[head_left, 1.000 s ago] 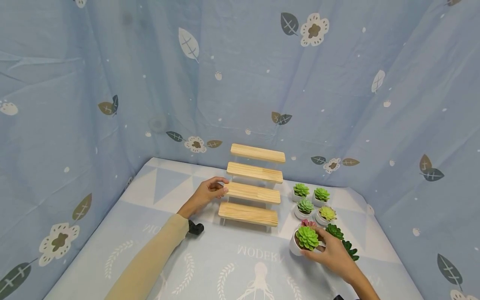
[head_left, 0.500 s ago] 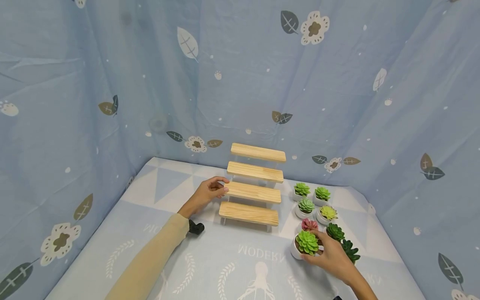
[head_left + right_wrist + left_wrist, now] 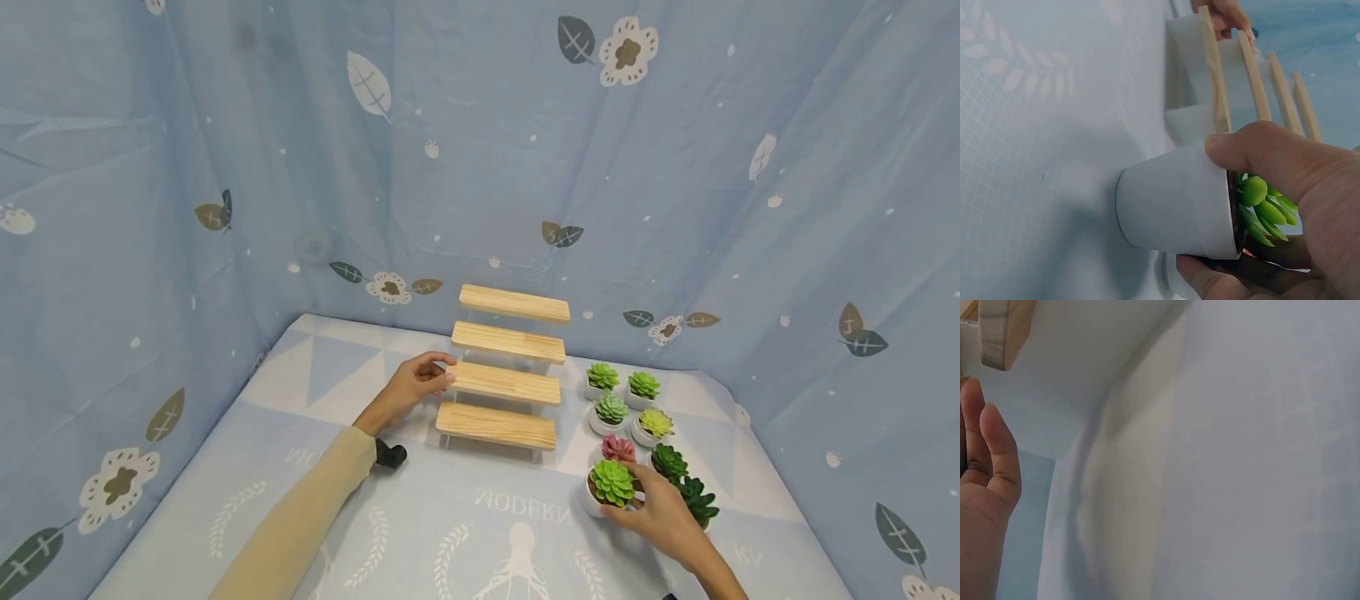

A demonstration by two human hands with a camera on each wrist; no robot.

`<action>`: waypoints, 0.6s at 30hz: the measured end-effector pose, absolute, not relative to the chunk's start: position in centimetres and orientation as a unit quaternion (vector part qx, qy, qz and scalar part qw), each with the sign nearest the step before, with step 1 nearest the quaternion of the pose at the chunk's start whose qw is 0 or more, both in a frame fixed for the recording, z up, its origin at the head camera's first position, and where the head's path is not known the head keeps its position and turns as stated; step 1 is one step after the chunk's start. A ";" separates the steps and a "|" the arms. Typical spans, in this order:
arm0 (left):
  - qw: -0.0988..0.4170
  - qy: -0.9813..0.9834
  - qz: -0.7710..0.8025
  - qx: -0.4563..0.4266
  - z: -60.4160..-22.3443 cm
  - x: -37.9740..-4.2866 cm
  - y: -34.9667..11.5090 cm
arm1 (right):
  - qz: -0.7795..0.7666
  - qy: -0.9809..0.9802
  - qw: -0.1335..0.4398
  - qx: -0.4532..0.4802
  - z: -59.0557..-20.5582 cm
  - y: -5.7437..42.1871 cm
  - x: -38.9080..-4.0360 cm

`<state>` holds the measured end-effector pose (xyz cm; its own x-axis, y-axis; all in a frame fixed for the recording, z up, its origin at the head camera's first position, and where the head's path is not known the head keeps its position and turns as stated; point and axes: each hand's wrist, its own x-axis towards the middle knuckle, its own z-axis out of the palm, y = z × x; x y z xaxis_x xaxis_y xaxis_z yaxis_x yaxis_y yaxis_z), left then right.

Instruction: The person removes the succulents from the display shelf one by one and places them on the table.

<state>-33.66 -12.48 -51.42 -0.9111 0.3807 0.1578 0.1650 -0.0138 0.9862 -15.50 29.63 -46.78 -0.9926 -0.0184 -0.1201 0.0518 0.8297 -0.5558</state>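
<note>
In the head view, my right hand (image 3: 660, 512) grips a white-potted bright green succulent (image 3: 611, 482) by its rim. The right wrist view has the thumb on the near side of the white pot (image 3: 1175, 200) and fingers on the other side, with the pot's base close to the table. My left hand (image 3: 411, 385) pinches the left end of the second-lowest board of a four-step wooden display stand (image 3: 504, 383), its thumb and forefinger at the board's edges. In the left wrist view, curved fingers (image 3: 1000, 440) show just below a board end (image 3: 1004, 337).
A pink succulent (image 3: 618, 448) stands right behind the held pot. Beside and behind it are several green potted succulents, among them a yellow-green one (image 3: 655, 422) and a dark green one (image 3: 697, 498). Blue patterned curtain (image 3: 480, 167) surrounds the table's (image 3: 420, 533) back and sides.
The right hand, with the succulent in its grip, has shifted slightly toward me, and more of the pink succulent shows behind it. The left hand stays at the stand.
</note>
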 end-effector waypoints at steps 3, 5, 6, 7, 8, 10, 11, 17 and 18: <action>0.078 0.700 0.683 0.196 -51.3 -33.6 -12.6 | -0.305 0.950 0.064 0.012 -46.7 29.5 -15.5; 0.079 0.700 0.682 0.195 -51.3 -33.6 -12.7 | -0.317 0.946 0.066 0.016 -46.5 29.3 -15.4; 0.080 0.700 0.682 0.196 -51.3 -33.6 -12.8 | -0.324 0.944 0.066 0.018 -46.4 29.3 -15.3; 0.080 0.701 0.680 0.196 -51.3 -33.6 -12.8 | -0.332 0.941 0.065 0.018 -46.3 29.3 -15.3; 0.081 0.701 0.681 0.196 -51.2 -33.6 -12.8 | -0.339 0.938 0.065 0.018 -46.1 29.3 -15.3; 0.081 0.702 0.679 0.197 -51.0 -33.6 -12.8 | -0.351 0.934 0.069 0.014 -45.6 29.5 -15.1; 0.081 0.705 0.675 0.199 -50.9 -33.6 -12.8 | -0.361 0.930 0.074 0.011 -45.2 29.6 -15.0; 0.074 0.762 0.600 0.232 -49.5 -33.6 -13.4 | -0.437 0.889 0.134 -0.003 -41.8 32.0 -14.4; 0.069 0.774 0.583 0.236 -49.1 -33.5 -13.7 | -0.445 0.885 0.138 -0.003 -41.2 32.5 -14.4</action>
<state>-33.49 -13.68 -49.12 -0.8787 0.4468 0.1681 0.2851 0.2086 0.9355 -14.38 32.47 -41.21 -0.9618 -0.1276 -0.2423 0.1182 0.6046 -0.7877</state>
